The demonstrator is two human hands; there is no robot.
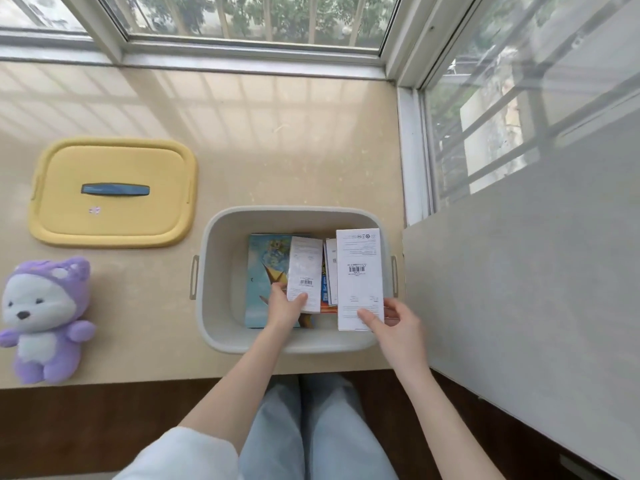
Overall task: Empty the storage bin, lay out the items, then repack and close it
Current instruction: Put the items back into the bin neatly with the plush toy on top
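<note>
Bin (294, 211) on beige sill (277, 150) (bar-shadowed) beneath windows (242, 19).

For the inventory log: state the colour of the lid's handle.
Dark blue handle on the yellow lid; head view.

the pale grey storage bin (214, 237) stands open near the front edge of the worktop (277, 133); inside, a blue picture book (266, 271) lies flat on the left, a small white box (304, 268) with a barcode rests over its right part, pinched by the left hand (285, 308), and more flat items (327, 292), one orange-edged, are packed to the right. a taller white box (360, 271), barcode up, is held by the right hand (394, 323) over the bin's right side; the yellow lid (114, 223) with a dark blue handle (115, 189) lies flat, left of and behind the bin; the purple plush toy (45, 317) lies face up in front of the lid.
</note>
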